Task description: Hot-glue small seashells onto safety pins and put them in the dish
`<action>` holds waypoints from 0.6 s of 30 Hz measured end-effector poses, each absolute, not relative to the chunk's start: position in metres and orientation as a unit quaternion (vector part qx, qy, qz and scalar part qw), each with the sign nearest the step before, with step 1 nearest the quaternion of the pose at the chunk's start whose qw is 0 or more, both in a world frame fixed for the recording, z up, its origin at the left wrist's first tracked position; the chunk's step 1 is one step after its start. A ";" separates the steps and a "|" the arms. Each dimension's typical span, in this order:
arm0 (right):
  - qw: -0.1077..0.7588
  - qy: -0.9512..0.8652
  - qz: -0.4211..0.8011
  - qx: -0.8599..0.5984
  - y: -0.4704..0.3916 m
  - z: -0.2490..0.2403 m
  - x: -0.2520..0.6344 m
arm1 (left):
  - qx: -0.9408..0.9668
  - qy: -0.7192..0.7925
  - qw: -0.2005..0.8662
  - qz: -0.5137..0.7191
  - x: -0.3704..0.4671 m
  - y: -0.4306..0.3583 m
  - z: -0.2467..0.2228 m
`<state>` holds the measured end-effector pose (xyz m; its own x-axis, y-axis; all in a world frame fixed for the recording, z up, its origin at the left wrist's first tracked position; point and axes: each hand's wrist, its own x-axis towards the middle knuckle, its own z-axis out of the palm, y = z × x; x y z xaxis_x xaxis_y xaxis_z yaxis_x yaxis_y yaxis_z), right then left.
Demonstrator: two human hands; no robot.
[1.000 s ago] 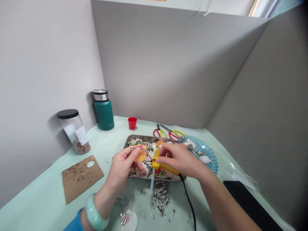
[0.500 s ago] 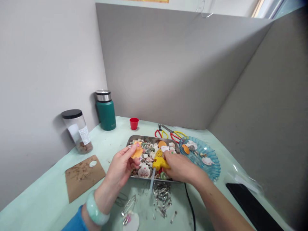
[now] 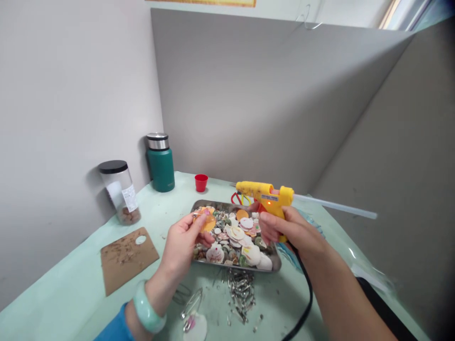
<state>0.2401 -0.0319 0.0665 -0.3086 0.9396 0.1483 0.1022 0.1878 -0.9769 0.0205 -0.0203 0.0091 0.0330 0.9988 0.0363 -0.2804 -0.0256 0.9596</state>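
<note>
- In the right hand [image 3: 295, 229], clamped round the handle of the yellow glue gun [image 3: 272, 203], pointed left.
- In the left hand [image 3: 185, 239], pinched on the orange shell [image 3: 209, 224], over the left part of the metal tray [image 3: 278, 261] and apart from the gun.
- Apparently at the stage of readying to glue, not yet touching gun to shell.
- Next, probably calls for holding the shell steady and bringing the gun's front end to it, clear of skin.
</note>
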 end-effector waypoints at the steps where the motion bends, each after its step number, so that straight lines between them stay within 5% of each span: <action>1: 0.407 -0.651 0.500 -0.401 -0.035 0.068 0.239 | 0.447 0.412 0.560 0.563 0.020 -0.021 0.009; 18: 0.265 -0.746 0.423 -0.441 -0.039 0.075 0.228 | 0.457 0.399 0.552 0.572 0.019 -0.018 0.005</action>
<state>0.2278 -0.0386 0.0749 -0.4705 0.8821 0.0219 0.4341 0.2530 -0.8646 0.0194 -0.0181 0.0051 0.0266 0.9962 0.0826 -0.2663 -0.0726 0.9611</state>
